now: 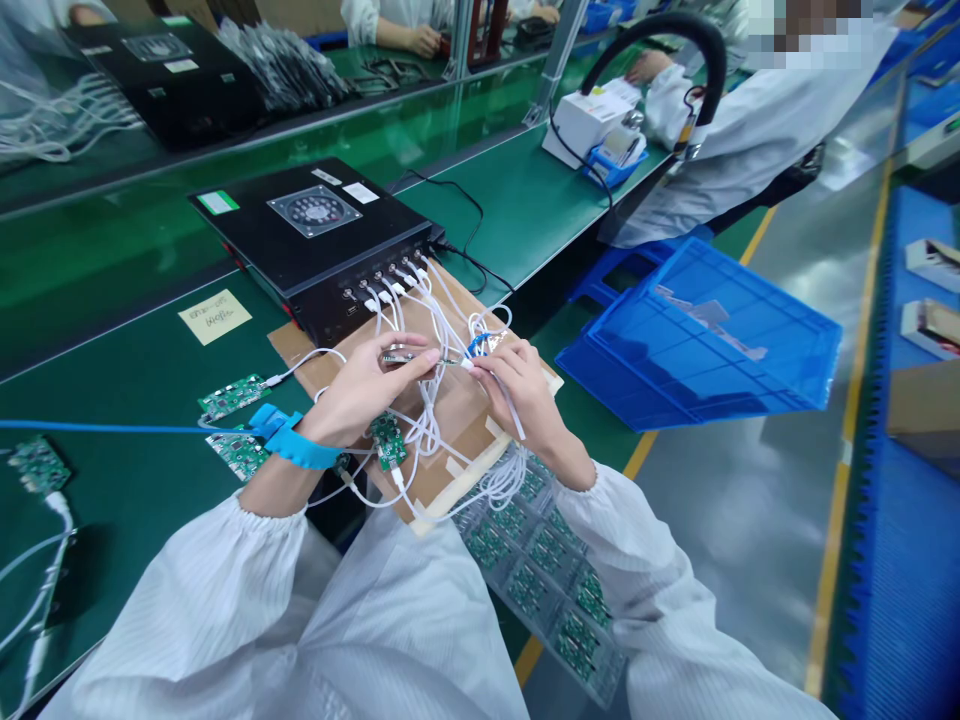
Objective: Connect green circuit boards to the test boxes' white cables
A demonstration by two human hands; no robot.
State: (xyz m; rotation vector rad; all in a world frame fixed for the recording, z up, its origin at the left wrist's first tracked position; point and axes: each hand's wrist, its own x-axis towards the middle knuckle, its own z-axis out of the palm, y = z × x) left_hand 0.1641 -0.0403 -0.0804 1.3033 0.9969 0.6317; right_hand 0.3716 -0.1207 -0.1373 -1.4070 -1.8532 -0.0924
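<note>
Tray [609, 676] of green boards [527, 586] lies at the near side, below the right hand [519, 388]. Beyond it, the left hand [360, 388] grips a thin circuit board [401, 355] between thumb and fingers, one end projecting right. Right hand pinches a white plug [466, 364] at that end; seating cannot be determined. Farther left stands a black box [259, 245], white cables [426, 432] attached.

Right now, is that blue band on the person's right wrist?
No, the blue band is worn just behind the left hand.
</note>
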